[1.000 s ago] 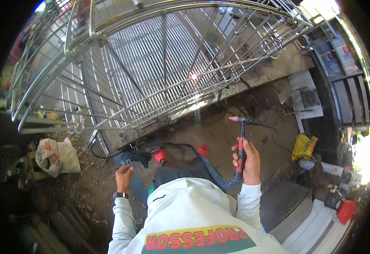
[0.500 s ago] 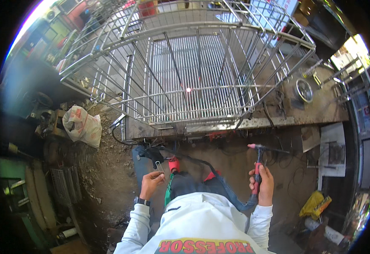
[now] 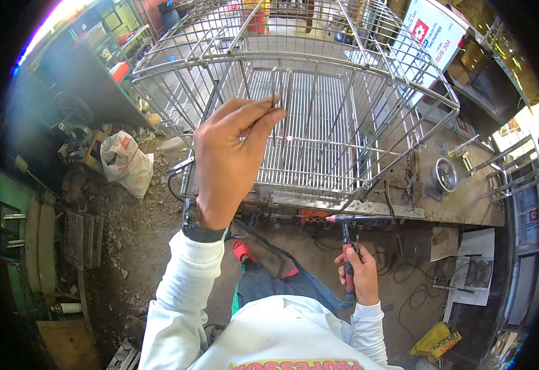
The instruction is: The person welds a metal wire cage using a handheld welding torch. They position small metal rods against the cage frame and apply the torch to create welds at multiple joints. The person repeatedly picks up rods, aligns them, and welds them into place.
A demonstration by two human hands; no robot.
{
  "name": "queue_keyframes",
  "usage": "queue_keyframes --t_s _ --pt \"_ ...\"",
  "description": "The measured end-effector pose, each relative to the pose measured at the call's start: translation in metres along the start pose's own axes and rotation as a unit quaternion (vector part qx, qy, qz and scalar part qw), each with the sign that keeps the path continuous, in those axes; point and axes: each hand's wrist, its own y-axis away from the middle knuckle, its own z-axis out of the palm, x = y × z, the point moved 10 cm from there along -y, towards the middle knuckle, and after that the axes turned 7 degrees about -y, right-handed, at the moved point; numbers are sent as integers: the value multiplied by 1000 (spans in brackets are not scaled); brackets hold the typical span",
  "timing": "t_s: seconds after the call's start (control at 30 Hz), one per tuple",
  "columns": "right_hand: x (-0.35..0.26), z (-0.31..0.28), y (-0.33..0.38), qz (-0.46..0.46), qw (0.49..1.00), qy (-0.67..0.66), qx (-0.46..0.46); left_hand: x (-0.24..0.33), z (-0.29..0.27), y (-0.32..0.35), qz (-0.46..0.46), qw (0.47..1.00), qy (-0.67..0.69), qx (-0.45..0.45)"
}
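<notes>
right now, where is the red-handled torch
In the head view, the torch is right of centre, upright in the person's right hand, just below the bench's front edge in the picture.

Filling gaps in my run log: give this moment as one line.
left hand: pinching thin U-shaped metal piece, seen against wire cage | right hand: gripping torch | wire cage: on workbench

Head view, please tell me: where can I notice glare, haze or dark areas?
Head view, centre: small bright glint on the wire cage; head view, right rim: washed-out daylight; head view, upper left: bluish haze; head view, corners: black.
</notes>
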Motion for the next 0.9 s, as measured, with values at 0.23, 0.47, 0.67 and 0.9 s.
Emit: queue_keyframes --t_s 0.23,0.47,0.67,0.9 --pt "9 2 10 -12 1000 4 -15 -4 8 -15 -31 999 4 -7" --pt "-1 -4 12 -30 999 7 16 -16 16 -17 -82 996 29 -17" --pt "0 6 11 -31 999 14 9 -13 14 -18 -74 996 39 4" --pt "4 12 12 -23 1000 -4 2 -13 15 -14 -49 998 45 20"
